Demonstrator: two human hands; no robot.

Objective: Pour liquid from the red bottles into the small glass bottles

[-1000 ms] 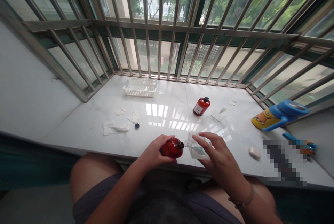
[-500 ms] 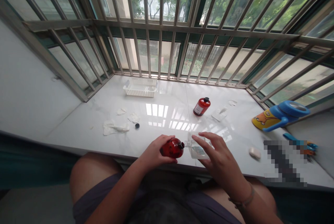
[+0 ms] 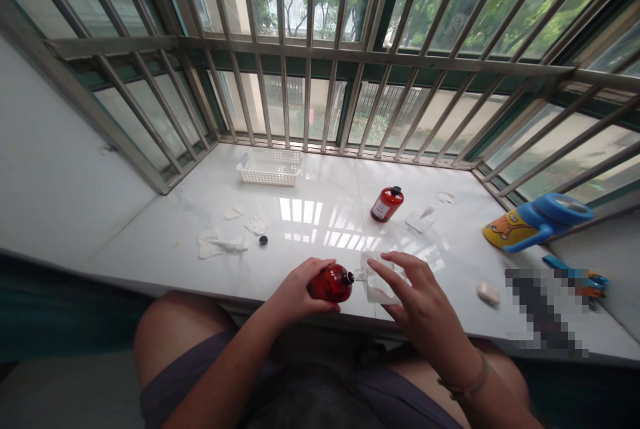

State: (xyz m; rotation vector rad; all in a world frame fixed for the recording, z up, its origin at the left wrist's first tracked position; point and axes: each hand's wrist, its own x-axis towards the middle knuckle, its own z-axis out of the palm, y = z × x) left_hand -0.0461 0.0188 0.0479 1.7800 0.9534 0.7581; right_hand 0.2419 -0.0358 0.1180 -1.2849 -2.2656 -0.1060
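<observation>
My left hand (image 3: 300,287) is wrapped round a red see-through bottle (image 3: 331,284), tilted so that its uncapped mouth points right. Fingers and thumb of my right hand (image 3: 417,292) grip a clear, square-sided bottle (image 3: 374,282) from its right side. The clear bottle lies on its side in the air, its narrow neck (image 3: 358,275) pointing left at the red bottle's mouth. Whether the two mouths touch I cannot tell. Away to the left lies a small black cap (image 3: 263,241). A second red bottle (image 3: 387,204), with a white label and a black cap, stands farther back.
Crumpled tissues (image 3: 220,244) lie left on the white ledge (image 3: 320,249). A white basket (image 3: 270,170) stands near the window bars. To the right are a small clear item (image 3: 421,217), a pale rounded piece (image 3: 488,293), a blue-and-yellow flask (image 3: 530,222) and a blurred-out dark item (image 3: 543,312).
Both hands and bottles stay almost in place. A bluish patch seen through the clear bottle is fainter now.
</observation>
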